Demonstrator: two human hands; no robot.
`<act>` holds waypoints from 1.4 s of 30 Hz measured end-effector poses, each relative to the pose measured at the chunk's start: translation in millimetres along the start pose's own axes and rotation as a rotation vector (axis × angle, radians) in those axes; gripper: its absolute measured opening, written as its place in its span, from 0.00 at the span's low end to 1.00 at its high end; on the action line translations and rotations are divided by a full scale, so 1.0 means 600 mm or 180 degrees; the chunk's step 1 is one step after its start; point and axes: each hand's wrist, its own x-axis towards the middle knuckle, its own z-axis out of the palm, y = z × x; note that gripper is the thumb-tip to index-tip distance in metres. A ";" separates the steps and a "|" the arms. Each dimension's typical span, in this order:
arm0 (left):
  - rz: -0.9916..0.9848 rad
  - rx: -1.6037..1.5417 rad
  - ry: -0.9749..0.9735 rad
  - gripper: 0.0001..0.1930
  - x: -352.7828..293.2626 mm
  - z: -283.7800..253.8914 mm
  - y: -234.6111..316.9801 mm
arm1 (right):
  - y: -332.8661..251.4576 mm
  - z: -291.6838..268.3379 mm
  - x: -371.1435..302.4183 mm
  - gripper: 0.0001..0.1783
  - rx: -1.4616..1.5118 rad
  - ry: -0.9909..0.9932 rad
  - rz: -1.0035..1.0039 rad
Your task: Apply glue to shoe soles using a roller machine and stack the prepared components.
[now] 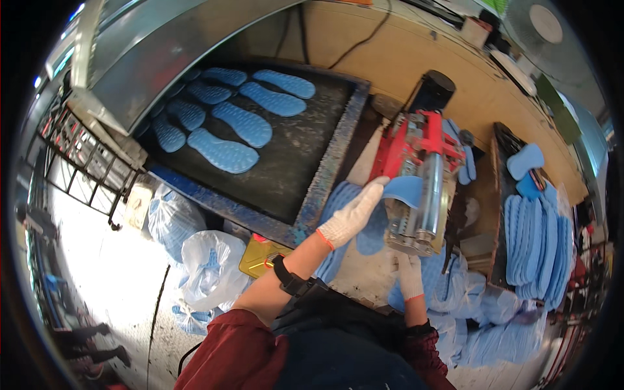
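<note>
My left hand (354,215), in a white knit glove, has its fingertips at the left edge of a blue insole (403,190) and seems to pinch it. That insole curves up into a red and metal roller machine (427,170), against its shiny roller. My right hand (409,275), gloved too, is at the near end of the machine, low down; its fingers are mostly hidden there. More blue insoles (338,214) lie stacked on the stand between my left forearm and the machine.
A dark conveyor bed (286,170) with a blue frame carries several dimpled insoles (223,151) at the left. Stacked insoles (537,244) fill a side shelf at the right. Plastic bags (211,263) and a yellow can (262,257) stand below the bed.
</note>
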 end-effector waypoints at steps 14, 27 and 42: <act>-0.0914 -0.2594 0.2025 0.30 -0.108 -0.054 0.055 | -0.026 0.178 0.053 0.32 -0.1739 -0.0332 -0.1262; -0.0471 -0.0454 0.1455 0.25 -0.062 -0.200 -0.002 | -0.047 0.050 0.038 0.23 -0.3404 0.0625 -0.1864; 0.0926 -0.0307 0.0595 0.32 -0.034 0.029 0.119 | -0.345 -0.179 0.110 0.20 -0.2115 -0.0013 -0.1662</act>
